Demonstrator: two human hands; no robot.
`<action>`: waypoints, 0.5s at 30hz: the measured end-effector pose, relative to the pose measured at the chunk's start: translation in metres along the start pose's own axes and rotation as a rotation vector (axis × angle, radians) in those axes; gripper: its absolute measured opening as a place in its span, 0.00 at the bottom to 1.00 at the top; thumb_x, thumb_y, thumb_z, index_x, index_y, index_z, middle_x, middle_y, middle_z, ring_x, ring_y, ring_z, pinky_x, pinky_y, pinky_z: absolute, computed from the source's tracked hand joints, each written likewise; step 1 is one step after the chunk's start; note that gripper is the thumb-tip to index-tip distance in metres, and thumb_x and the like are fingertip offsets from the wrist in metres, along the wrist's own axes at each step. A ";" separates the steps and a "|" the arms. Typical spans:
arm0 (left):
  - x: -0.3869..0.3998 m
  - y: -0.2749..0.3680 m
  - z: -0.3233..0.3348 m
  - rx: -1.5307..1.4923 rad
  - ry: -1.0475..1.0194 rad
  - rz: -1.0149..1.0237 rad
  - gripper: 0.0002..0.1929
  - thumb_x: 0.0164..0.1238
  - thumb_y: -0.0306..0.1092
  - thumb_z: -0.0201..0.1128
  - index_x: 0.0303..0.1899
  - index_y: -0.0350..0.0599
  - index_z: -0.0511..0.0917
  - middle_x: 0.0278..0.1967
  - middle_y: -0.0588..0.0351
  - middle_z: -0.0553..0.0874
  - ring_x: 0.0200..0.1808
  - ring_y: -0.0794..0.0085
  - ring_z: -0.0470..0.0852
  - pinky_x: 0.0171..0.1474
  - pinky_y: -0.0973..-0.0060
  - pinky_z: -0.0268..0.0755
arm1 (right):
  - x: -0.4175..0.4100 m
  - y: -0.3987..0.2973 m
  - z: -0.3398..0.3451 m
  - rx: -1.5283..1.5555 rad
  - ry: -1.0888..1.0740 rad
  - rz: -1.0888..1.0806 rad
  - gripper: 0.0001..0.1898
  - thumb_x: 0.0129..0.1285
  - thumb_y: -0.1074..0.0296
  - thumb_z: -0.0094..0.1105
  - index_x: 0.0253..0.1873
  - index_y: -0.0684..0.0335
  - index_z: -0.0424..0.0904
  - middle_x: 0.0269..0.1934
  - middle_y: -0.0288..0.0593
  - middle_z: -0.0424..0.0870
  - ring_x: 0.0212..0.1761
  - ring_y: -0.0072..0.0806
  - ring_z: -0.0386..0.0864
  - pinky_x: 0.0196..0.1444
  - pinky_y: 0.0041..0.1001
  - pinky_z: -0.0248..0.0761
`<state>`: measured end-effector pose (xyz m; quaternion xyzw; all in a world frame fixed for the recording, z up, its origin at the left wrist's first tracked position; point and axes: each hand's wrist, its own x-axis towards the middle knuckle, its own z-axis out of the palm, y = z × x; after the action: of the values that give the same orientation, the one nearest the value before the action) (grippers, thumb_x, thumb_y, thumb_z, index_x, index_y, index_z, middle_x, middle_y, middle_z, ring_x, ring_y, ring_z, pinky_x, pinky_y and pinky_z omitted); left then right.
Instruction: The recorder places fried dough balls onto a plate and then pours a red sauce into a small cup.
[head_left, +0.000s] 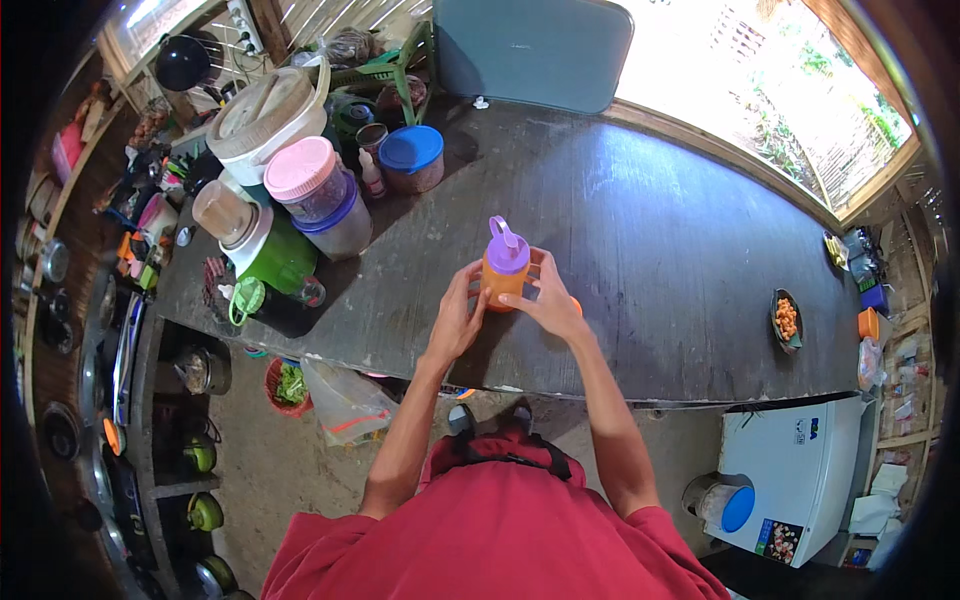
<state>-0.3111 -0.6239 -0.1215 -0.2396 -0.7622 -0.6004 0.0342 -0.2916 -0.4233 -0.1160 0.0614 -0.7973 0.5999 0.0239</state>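
Observation:
An orange plastic bottle (504, 283) with a purple screw lid and loop handle (508, 251) stands upright before me, near the front part of the dark table. My left hand (459, 311) is around its left side, with the thumb against the orange body. From the right, my right hand (553, 298) cups the same bottle, thumb across the front and fingers behind. The far fingers of both hands are partly hidden by the bottle. Just beyond my right wrist, the edge of a small orange thing (577, 305) shows; the rest of it is covered.
On the dark tabletop (660, 247), a blue-lidded tub (412, 159), a pink-lidded jar (304, 176), a green blender (274, 255) and a green-capped dark bottle (259, 300) crowd the left. A dish of orange pieces (786, 319) lies right. A white refrigerator (780, 465) stands below.

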 end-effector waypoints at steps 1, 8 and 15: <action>0.000 -0.003 0.001 0.028 -0.010 0.012 0.19 0.84 0.31 0.60 0.69 0.35 0.72 0.64 0.41 0.82 0.65 0.53 0.84 0.64 0.60 0.81 | -0.002 0.008 0.005 0.013 0.045 0.014 0.47 0.63 0.61 0.81 0.79 0.64 0.57 0.76 0.51 0.66 0.81 0.41 0.64 0.80 0.43 0.64; -0.008 -0.020 -0.008 0.011 -0.065 -0.166 0.13 0.85 0.31 0.58 0.61 0.37 0.80 0.53 0.43 0.88 0.53 0.58 0.90 0.57 0.63 0.82 | -0.002 0.017 0.002 0.046 0.138 -0.117 0.47 0.61 0.58 0.82 0.77 0.64 0.60 0.76 0.50 0.68 0.76 0.42 0.71 0.78 0.43 0.67; 0.053 0.026 -0.025 0.050 0.170 0.040 0.14 0.84 0.33 0.60 0.62 0.38 0.82 0.51 0.48 0.91 0.53 0.66 0.90 0.57 0.67 0.81 | 0.002 0.007 0.008 -0.104 0.247 -0.148 0.44 0.60 0.61 0.82 0.76 0.65 0.64 0.72 0.52 0.75 0.75 0.43 0.74 0.76 0.40 0.69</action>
<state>-0.3528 -0.6260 -0.0731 -0.2018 -0.7664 -0.5986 0.1169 -0.2940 -0.4296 -0.1251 0.0445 -0.8117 0.5573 0.1692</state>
